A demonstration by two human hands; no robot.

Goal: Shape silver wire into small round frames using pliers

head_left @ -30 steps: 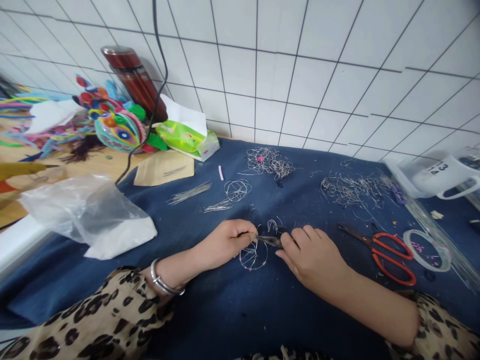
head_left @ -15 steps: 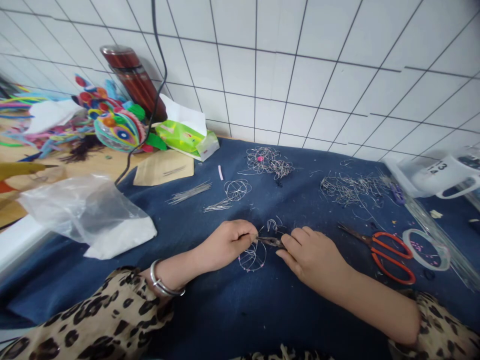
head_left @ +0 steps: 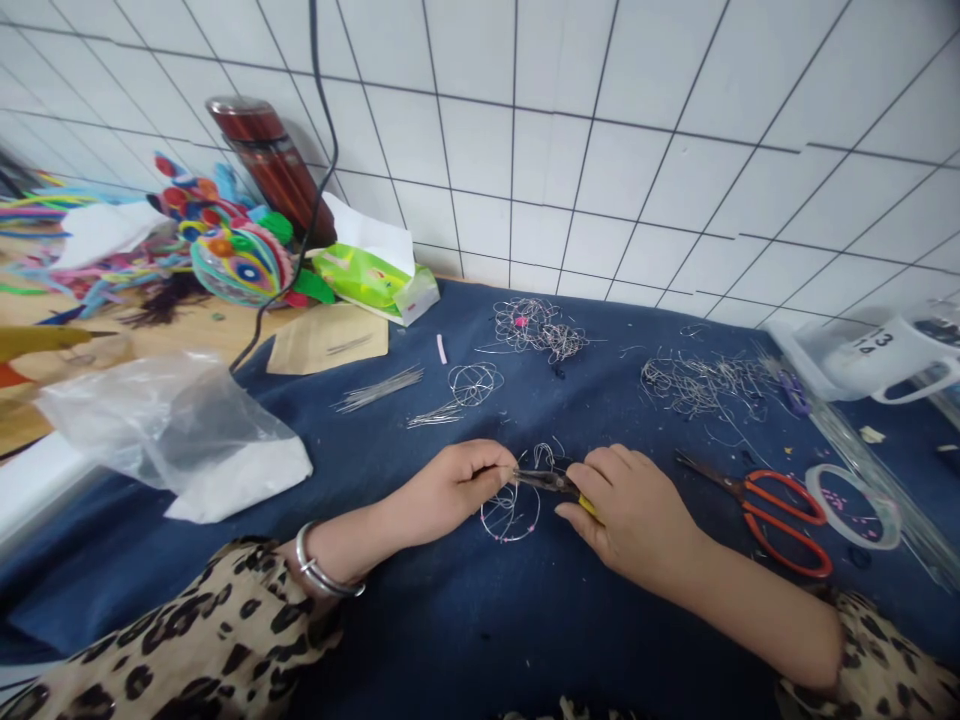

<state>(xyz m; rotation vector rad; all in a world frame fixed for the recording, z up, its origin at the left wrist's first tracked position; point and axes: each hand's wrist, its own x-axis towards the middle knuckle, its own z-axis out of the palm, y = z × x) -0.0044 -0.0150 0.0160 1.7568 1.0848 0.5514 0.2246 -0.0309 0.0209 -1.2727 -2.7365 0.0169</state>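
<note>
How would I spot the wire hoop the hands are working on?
Below the white tiled wall, look at the dark blue cloth and find the left hand and the right hand, which grips pliers. Just under the pliers' tip, in the picture, is the wire hoop. Pink beads along its rim set it apart from the plain wire ring farther back.

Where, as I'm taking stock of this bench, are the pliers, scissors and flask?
Pliers (head_left: 553,482): head view, on the dark metal head.
Scissors (head_left: 740,488): head view, where blades meet orange handles.
Flask (head_left: 279,180): head view, on the red body below the lid.
</note>
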